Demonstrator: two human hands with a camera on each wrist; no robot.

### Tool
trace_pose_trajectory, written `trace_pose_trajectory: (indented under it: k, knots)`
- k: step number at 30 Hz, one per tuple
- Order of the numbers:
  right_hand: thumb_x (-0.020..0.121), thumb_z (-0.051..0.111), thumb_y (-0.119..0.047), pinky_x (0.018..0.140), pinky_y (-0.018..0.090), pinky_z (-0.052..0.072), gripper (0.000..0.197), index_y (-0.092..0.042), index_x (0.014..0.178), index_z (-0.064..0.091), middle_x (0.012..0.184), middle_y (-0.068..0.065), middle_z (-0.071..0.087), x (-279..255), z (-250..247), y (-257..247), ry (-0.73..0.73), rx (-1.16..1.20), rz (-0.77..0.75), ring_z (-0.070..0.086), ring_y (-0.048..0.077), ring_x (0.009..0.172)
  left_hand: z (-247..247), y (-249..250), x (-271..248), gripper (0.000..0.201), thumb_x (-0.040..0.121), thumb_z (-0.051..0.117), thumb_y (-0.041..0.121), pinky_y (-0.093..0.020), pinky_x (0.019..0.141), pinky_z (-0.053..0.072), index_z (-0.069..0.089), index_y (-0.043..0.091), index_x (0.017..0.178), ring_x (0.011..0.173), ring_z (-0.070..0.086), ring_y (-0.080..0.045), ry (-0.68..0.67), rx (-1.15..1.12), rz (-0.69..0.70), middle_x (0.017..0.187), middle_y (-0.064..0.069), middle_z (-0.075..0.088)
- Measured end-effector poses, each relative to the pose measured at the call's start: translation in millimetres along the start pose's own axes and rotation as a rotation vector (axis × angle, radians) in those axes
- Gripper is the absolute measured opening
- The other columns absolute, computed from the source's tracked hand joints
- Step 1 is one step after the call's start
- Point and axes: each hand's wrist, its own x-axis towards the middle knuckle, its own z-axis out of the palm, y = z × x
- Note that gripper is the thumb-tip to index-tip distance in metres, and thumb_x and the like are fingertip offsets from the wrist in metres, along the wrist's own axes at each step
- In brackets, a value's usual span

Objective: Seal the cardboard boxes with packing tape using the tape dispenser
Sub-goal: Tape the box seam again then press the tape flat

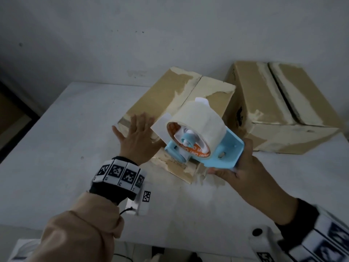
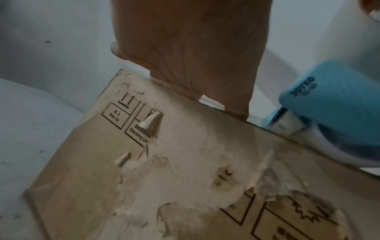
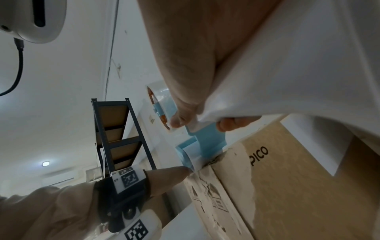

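A worn cardboard box (image 1: 170, 91) with torn paper patches stands in the middle of the white table (image 1: 56, 148). My left hand (image 1: 139, 133) lies flat on the box's near left top, fingers straight and spread. In the left wrist view the palm (image 2: 191, 48) presses over the top edge of the box side (image 2: 164, 162). My right hand (image 1: 243, 167) grips the handle of the blue tape dispenser (image 1: 200, 137), which carries a roll of pale tape. The right wrist view shows the dispenser's front roller (image 3: 185, 159) against the box's near top edge, beside my left hand (image 3: 164, 177).
A second, larger cardboard box (image 1: 264, 103) stands right of the first, against the white wall, its top flaps slightly apart. A dark metal shelf rack (image 3: 117, 134) stands off to the left. The table's left and near parts show bare white surface.
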Motion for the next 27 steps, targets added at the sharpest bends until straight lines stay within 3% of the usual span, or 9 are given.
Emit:
trace_pose_trajectory:
  k: [3,5,7,11,15,19,22,25,27]
  knots:
    - [0.050,0.057,-0.070,0.065,0.027,0.053,0.074,-0.030,0.107,0.030,0.081,-0.024,0.054,-2.3,-2.0,2.0,0.020,-0.051,-0.027,0.059,-0.005,0.070,1.9,0.7,0.5,0.078,0.084,0.036,0.064,-0.071,0.103,-0.007,0.003,0.034,0.147,0.144,-0.010,-0.017,0.020,-0.001,-0.006,0.156,0.010,-0.007]
    - [0.055,0.060,-0.071,0.066,0.037,0.055,0.065,-0.040,0.096,0.021,0.085,-0.018,0.059,-8.7,-2.8,7.3,0.028,-0.041,-0.042,0.064,0.007,0.076,2.5,0.0,-0.3,0.078,0.083,0.032,0.068,-0.072,0.102,-0.007,0.003,0.035,0.147,0.144,-0.009,-0.017,0.025,0.009,-0.004,0.157,0.009,-0.007]
    - [0.054,0.059,-0.079,0.067,0.043,0.055,0.071,-0.038,0.100,0.024,0.087,-0.009,0.063,-19.7,-11.3,11.9,0.041,-0.045,-0.026,0.066,0.016,0.078,2.8,0.0,-1.3,0.079,0.082,0.029,0.070,-0.072,0.102,-0.008,0.002,0.035,0.147,0.144,-0.009,-0.016,0.028,0.003,-0.005,0.157,0.009,-0.007]
    - [0.053,0.072,-0.063,0.069,0.032,0.055,0.075,-0.035,0.111,0.034,0.087,-0.009,0.063,-49.6,-41.0,37.0,0.047,-0.012,0.031,0.065,0.009,0.080,0.8,2.7,-1.9,0.085,0.077,0.024,0.077,-0.071,0.102,-0.011,0.006,0.032,0.147,0.144,-0.007,-0.014,0.036,-0.058,-0.019,0.157,0.009,-0.004]
    - [0.044,0.063,-0.081,0.065,0.004,0.047,0.063,-0.068,0.093,0.025,0.101,-0.045,0.050,-66.4,-48.2,45.9,0.071,0.064,0.023,0.056,-0.018,0.087,1.0,3.1,-1.7,0.086,0.076,0.024,0.079,-0.071,0.102,-0.011,0.006,0.033,0.147,0.144,-0.007,-0.013,0.034,-0.076,-0.027,0.157,0.010,-0.004]
    - [0.047,0.063,-0.082,0.067,0.008,0.050,0.062,-0.067,0.095,0.025,0.102,-0.040,0.052,-65.1,-43.2,54.4,0.069,0.071,0.020,0.058,-0.014,0.089,-1.3,3.8,-2.9,0.087,0.076,0.024,0.078,-0.070,0.102,-0.012,0.005,0.033,0.147,0.144,-0.007,-0.013,0.027,-0.070,-0.032,0.157,0.010,-0.004]
    - [0.054,0.070,-0.066,0.072,0.018,0.053,0.067,-0.053,0.103,0.027,0.098,-0.026,0.056,-60.6,-40.5,60.3,0.056,0.046,0.045,0.056,-0.016,0.089,-1.5,4.8,-2.7,0.088,0.075,0.023,0.079,-0.070,0.102,-0.013,0.005,0.032,0.147,0.144,-0.007,-0.014,0.018,-0.049,-0.037,0.157,0.010,-0.004]
    - [0.044,0.067,-0.077,0.066,0.010,0.049,0.073,-0.062,0.100,0.023,0.098,-0.032,0.054,-60.3,-38.6,61.6,0.036,0.062,0.084,0.055,-0.016,0.092,-2.3,5.5,-2.7,0.088,0.075,0.023,0.079,-0.070,0.101,-0.013,0.005,0.032,0.147,0.144,-0.008,-0.013,0.007,-0.034,-0.043,0.157,0.010,-0.004]
    - [0.049,0.071,-0.071,0.065,0.005,0.046,0.073,-0.050,0.103,0.026,0.096,-0.026,0.052,-59.2,-35.4,64.2,0.049,0.085,0.115,0.055,-0.017,0.089,-1.8,5.5,-3.6,0.088,0.075,0.023,0.079,-0.070,0.101,-0.013,0.005,0.032,0.147,0.144,-0.007,-0.013,0.013,-0.031,-0.044,0.157,0.010,-0.004]
